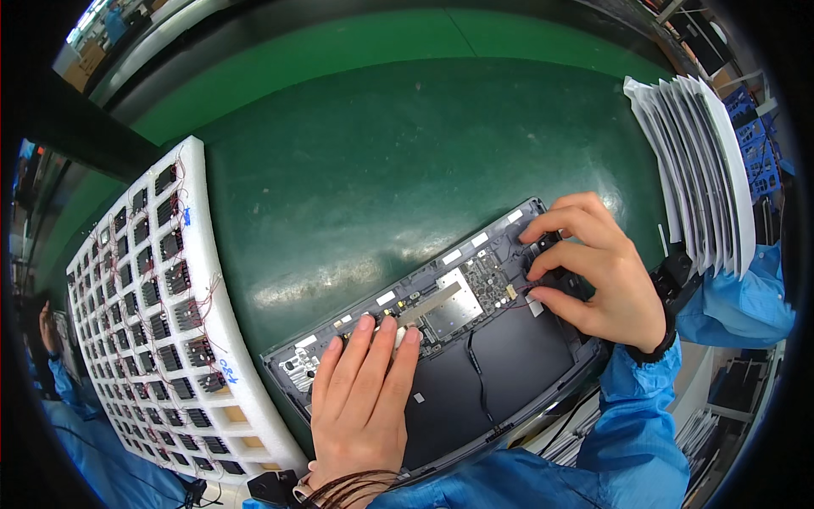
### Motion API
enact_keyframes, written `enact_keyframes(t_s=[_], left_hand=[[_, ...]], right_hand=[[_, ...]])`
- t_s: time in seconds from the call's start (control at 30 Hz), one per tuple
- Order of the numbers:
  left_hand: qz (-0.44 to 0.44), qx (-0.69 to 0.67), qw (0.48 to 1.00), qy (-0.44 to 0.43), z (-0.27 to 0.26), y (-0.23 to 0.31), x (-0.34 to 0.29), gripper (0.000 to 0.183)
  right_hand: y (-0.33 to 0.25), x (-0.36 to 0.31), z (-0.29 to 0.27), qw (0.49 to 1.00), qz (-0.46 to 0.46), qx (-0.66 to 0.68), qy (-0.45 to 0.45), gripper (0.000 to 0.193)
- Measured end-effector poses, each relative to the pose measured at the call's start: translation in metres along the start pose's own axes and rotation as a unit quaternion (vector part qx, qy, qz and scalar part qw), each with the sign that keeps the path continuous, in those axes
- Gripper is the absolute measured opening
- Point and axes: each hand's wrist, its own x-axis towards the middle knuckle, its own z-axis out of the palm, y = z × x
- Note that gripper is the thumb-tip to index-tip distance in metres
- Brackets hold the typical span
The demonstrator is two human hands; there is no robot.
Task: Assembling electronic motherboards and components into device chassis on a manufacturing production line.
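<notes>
Open case [530, 352] lay slanted on the bench [381, 153]

We had the case near us, its board [487, 276] facing up, likely for access. Our left hand [360, 407] lay flat over its left half, fingers slightly spread, apparently steadying it. Our right hand [606, 271] arched over the right end, thumb and fingers curled inward, probably for fine work; whether they pinched anything, we could not tell. A foam tray [246, 390] of black parts [177, 277] sat left, perhaps for easy reach.

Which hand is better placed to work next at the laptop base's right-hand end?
Probably the right hand: its fingers are already curled at that end of the laptop base, beside the circuit board. The left hand lies flat over the left part.
</notes>
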Motion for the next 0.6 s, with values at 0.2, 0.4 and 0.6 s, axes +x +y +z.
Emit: enact_keyframes(t_s=[0.2, 0.4, 0.6], left_hand=[[-0.007, -0.008, 1.0, 0.009, 0.0008, 0.0031, 0.0037, 0.041], [0.003, 0.007, 1.0, 0.018, 0.0029, 0.0026, 0.0031, 0.041], [-0.002, 0.031, 0.999, 0.036, 0.0051, 0.0039, 0.0041, 0.032]], right_hand=[[0.0002, 0.0015, 0.0058, 1.0, -0.019, -0.014, 0.0, 0.017], [-0.0011, 0.0016, 0.0099, 0.998, -0.047, -0.029, 0.01, 0.016], [-0.0028, 0.002, 0.0109, 0.999, -0.044, -0.024, -0.012, 0.015]])
